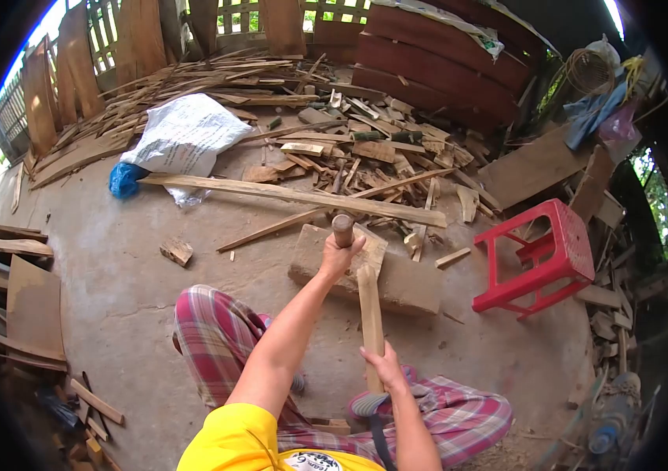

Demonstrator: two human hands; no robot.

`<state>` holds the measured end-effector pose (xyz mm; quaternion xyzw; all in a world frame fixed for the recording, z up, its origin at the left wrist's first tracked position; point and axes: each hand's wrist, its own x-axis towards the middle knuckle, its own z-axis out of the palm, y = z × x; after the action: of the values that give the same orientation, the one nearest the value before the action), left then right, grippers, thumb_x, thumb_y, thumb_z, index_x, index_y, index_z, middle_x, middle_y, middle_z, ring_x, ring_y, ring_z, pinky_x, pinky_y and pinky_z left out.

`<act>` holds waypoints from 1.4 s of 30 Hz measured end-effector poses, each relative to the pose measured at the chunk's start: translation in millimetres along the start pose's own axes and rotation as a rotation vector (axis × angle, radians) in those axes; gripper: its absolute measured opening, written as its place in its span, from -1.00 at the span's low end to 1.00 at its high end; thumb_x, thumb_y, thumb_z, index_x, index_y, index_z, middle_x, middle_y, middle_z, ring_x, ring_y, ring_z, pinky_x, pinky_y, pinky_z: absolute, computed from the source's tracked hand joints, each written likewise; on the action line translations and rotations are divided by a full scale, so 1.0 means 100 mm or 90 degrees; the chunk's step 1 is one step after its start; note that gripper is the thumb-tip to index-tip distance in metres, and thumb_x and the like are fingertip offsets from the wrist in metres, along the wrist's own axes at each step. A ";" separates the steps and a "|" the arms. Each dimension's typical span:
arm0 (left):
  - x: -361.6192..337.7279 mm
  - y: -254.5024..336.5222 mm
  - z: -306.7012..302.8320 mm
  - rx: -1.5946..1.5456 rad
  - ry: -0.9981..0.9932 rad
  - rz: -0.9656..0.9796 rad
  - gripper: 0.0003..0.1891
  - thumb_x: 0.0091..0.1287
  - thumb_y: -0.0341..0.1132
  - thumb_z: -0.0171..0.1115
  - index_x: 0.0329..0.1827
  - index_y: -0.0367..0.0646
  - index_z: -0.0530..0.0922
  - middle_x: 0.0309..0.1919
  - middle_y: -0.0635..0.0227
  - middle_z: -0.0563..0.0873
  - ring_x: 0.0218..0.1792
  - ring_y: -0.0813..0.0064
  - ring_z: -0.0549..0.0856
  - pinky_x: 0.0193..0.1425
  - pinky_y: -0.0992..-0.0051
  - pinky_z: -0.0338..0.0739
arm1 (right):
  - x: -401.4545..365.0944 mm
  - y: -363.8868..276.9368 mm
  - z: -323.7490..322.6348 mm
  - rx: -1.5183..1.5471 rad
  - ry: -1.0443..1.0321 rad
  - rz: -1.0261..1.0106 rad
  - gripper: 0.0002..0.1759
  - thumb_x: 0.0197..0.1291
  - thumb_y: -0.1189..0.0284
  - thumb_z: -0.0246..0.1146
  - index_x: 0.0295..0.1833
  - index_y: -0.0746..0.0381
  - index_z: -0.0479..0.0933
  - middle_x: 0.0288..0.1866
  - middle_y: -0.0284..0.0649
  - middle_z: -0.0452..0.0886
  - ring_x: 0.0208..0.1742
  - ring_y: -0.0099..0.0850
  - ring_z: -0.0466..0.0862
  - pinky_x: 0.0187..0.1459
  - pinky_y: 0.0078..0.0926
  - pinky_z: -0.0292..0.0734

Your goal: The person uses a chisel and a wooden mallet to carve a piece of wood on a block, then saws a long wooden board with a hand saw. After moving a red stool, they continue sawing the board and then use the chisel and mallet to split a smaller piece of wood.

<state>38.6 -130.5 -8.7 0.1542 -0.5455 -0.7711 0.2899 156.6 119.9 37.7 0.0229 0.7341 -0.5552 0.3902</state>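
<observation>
My left hand [342,257] is wrapped around a round wooden handle [342,226], its end pointing up toward me. Whatever tool head is below the fist stays hidden. My right hand [385,367] grips the lower part of a rough wooden stick [370,314], which leans up with its far end close to a thick wooden block [412,284]. The block lies on the concrete floor just beyond my knees, and a paler wood piece [371,245] shows on its far side, behind my left hand.
A long plank [287,198] crosses the floor beyond the block, before a heap of scrap wood [396,149]. A red plastic stool [538,259] stands at right. A white sack [185,133] with a blue bag [125,180] lies at left, and a small wood chunk [176,251] nearer.
</observation>
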 end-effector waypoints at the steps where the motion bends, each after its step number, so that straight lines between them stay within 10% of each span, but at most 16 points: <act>1: -0.01 0.03 -0.02 -0.005 0.001 0.004 -0.75 0.20 -0.35 0.48 -0.42 -0.12 0.49 -0.54 0.64 0.52 -0.49 0.78 0.45 -0.41 0.62 0.37 | -0.08 -0.02 0.02 0.002 0.047 -0.031 -0.44 0.11 0.27 0.43 0.13 0.26 0.36 -0.17 -0.20 0.53 -0.28 -0.41 0.60 -0.51 -0.41 0.65; 8: -0.13 0.27 0.07 0.129 -0.149 -0.009 -0.64 0.20 -0.34 0.46 0.04 -0.15 0.60 -0.20 0.53 0.68 -0.14 0.66 0.58 0.02 0.51 0.51 | -0.85 -1.45 0.05 0.037 0.247 -0.430 -0.50 0.15 0.34 0.41 0.09 0.27 0.35 -0.30 -0.28 0.49 -0.52 -0.51 0.55 -0.53 -0.55 0.53; 13: -0.04 0.14 0.07 0.173 -0.184 -0.024 -0.65 0.19 -0.32 0.46 0.02 -0.14 0.61 -0.21 0.44 0.69 -0.15 0.62 0.60 0.01 0.49 0.52 | -0.69 -1.28 0.05 -0.118 0.331 -0.626 -0.54 0.12 0.39 0.42 0.04 0.30 0.38 -0.33 -0.26 0.48 -0.55 -0.49 0.53 -0.52 -0.54 0.50; 15: 0.00 -0.03 0.09 0.057 -0.211 0.045 -0.66 0.18 -0.31 0.46 0.00 -0.14 0.61 -0.22 0.42 0.69 -0.15 0.61 0.60 0.01 0.48 0.52 | -0.69 -1.19 0.07 -0.168 0.140 -0.239 -0.55 0.11 0.35 0.43 -0.01 0.32 0.39 -0.40 -0.27 0.49 -0.59 -0.47 0.52 -0.56 -0.50 0.49; 24: -0.16 0.48 0.10 0.285 -0.167 -0.014 -0.59 0.09 -0.26 0.53 -0.02 -0.14 0.62 -0.22 0.42 0.72 -0.17 0.57 0.64 -0.01 0.46 0.53 | -1.27 -2.26 0.06 0.002 0.237 -0.539 -0.57 0.16 0.39 0.39 0.07 0.28 0.40 -0.45 -0.35 0.48 -0.58 -0.58 0.52 -0.60 -0.60 0.43; 30: -0.16 0.85 0.14 0.311 -0.107 0.058 -0.59 0.03 -0.19 0.54 -0.13 -0.15 0.59 -0.28 0.24 0.73 -0.21 0.31 0.70 -0.07 0.33 0.55 | -1.43 -2.82 -0.24 -0.423 0.096 -0.519 -0.40 0.07 0.42 0.41 0.23 0.34 0.40 -0.02 -0.08 0.67 -0.07 -0.30 0.68 0.06 -0.38 0.52; 33: -0.17 0.85 0.13 0.337 -0.097 0.069 -0.59 0.02 -0.17 0.54 -0.16 -0.17 0.58 -0.29 0.20 0.72 -0.23 0.24 0.71 -0.09 0.30 0.56 | -1.50 -3.07 -0.28 -0.411 0.117 -0.653 -0.37 0.08 0.39 0.41 0.25 0.35 0.39 0.00 -0.04 0.66 0.00 -0.33 0.66 0.09 -0.38 0.51; 35: -0.17 0.78 0.15 0.309 -0.075 0.108 -0.68 0.08 -0.27 0.54 -0.30 -0.18 0.53 -0.48 0.50 0.60 -0.38 0.67 0.50 -0.24 0.52 0.48 | -1.43 -3.35 -0.25 -0.472 0.037 -0.632 -0.36 0.09 0.38 0.41 0.27 0.34 0.38 0.00 -0.03 0.66 0.04 -0.31 0.65 0.11 -0.37 0.49; 36: -0.15 0.77 0.14 0.314 -0.086 0.059 -0.61 0.02 -0.18 0.55 -0.21 -0.15 0.58 -0.38 0.28 0.70 -0.35 0.39 0.64 -0.16 0.36 0.55 | -1.43 -3.41 -0.26 -0.538 -0.043 -0.613 -0.34 0.09 0.38 0.41 0.28 0.33 0.37 0.01 -0.02 0.66 0.08 -0.30 0.64 0.13 -0.36 0.48; 42: -0.06 0.70 0.12 0.211 -0.117 0.038 -0.68 0.07 -0.26 0.53 -0.22 -0.16 0.57 -0.40 0.46 0.66 -0.32 0.63 0.55 -0.13 0.46 0.51 | -0.81 -2.24 -0.14 -0.342 0.099 -0.460 -0.32 0.10 0.32 0.42 0.28 0.33 0.35 -0.05 0.05 0.66 0.01 -0.21 0.68 0.05 -0.33 0.53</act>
<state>55.8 -134.2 60.6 0.1122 -0.6934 -0.6727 0.2325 100.8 78.2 265.6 -0.2948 0.8401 -0.4426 0.1073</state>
